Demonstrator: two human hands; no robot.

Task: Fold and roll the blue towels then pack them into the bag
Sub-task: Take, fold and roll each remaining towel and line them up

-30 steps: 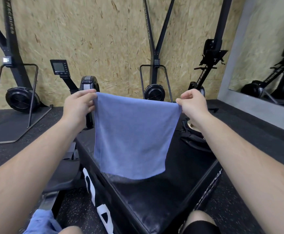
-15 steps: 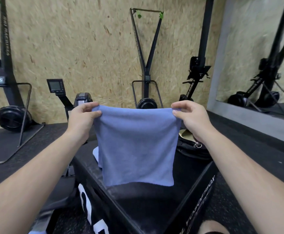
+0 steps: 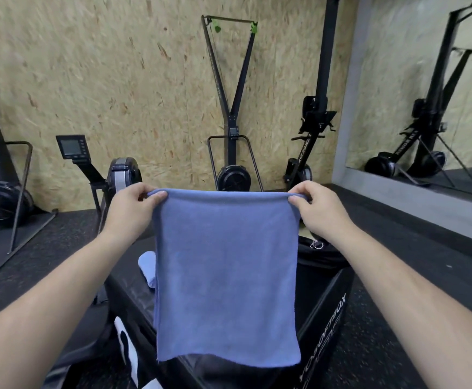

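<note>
Both hands hold a blue rectangular terry towel [image 3: 226,276] stretched flat above the black padded box with white lettering [image 3: 324,301]. The left hand [image 3: 129,211] pinches the towel's upper left corner between thumb and curled fingers. The right hand [image 3: 317,213] pinches the upper right corner in the same way. The towel hangs clear in front of the box, and its lower hem hangs free, apart from the box top.

Progress, as judged: the upper edge is rounded and may already be a fold, though this cannot be confirmed. No rolling of this towel is evident, so rolling and packing remain. A second pale blue towel [image 3: 147,269] lies on the box top, mostly hidden, and its shape cannot be told. At the far right of the box sits the black fabric bag [image 3: 322,255], with a metal zip pull showing. Its contents are hidden.

Materials: the towel is soft, matte and short-piled, and it drapes without stiffness. The box skin looks smooth and slightly glossy. The bag looks limp and creased.
</note>
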